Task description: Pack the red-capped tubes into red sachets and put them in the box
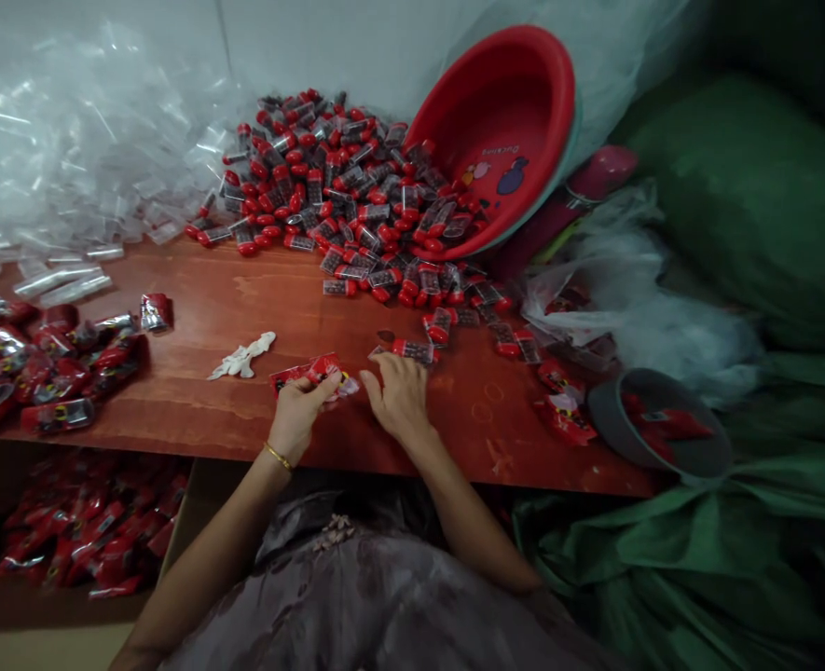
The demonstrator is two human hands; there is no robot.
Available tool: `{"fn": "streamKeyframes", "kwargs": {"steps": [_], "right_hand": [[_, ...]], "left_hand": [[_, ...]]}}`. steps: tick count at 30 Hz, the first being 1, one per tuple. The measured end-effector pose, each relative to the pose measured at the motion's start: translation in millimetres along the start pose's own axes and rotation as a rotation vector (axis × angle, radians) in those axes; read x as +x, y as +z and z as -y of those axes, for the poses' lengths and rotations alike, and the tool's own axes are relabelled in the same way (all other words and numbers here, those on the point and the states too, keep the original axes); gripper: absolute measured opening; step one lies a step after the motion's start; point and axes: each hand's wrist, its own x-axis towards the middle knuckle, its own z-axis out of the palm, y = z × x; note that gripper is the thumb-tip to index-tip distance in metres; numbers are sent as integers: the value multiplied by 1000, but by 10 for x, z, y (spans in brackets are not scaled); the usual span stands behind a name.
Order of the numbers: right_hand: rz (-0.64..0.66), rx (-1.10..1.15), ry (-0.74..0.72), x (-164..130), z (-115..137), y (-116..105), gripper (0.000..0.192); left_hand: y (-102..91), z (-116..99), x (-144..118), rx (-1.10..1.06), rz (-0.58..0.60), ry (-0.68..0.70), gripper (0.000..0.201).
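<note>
My left hand (297, 416) is closed, its thumb pressing on a red printed plastic packet (325, 367) just above the wooden table. A short way to the right, my right hand (399, 395) lies with its fingers stretched forward and its thumb apart. Its fingertips reach the side of a clear tube with a red cap (416, 351); whether they touch it I cannot tell. Behind both hands spreads a large heap of similar red-capped tubes (342, 177). A crumpled white scrap (244, 356) lies left of the packet.
A red basin (538, 84) leans on its side at the heap's right. Clear empty sleeves (90, 140) pile up at back left. Filled red packets (55, 359) lie on the left, more in a box (90, 531) below. A grey bowl (600, 410) holds red packets at right.
</note>
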Motion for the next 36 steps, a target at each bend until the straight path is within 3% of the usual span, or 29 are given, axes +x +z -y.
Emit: {"fn": "streamKeyframes", "kwargs": {"steps": [3,6,8,11,13,17,20,24,30,33,36], "right_hand": [[39,-337,-28,46,-169,-67,31],[128,-365,-190,-56,-333,-163,40],[98,-324,-241,-188,-430,-245,40],[-61,-273,-84,-377,-511,-332,27],[-113,-302,80,-432,-491,-324,33],[-43,-439,208,-321,-324,-169,48],[-5,-445,181,-192,-235,-59,38],[14,-201,197,-186,-268,-87,22],[232,615,234,-398,-219,-429,23],[225,752,240,-435,-114,-558,25],[234,751,242,-411,-51,-596,22]], "left_hand": [[-26,-17,19,-5,-15,-17,38],[-57,-20,22,-12,27,-54,38],[-73,-16,18,-16,54,-79,40],[-66,-1,14,-16,65,-100,42],[-35,14,14,-7,70,-110,42],[34,34,10,21,88,-125,44],[13,18,11,5,99,-127,45],[-80,-12,26,-32,119,-140,44],[-71,-3,36,-13,184,-170,40],[-33,-1,15,27,222,-169,42],[-22,-12,-20,45,248,-166,45]]}}
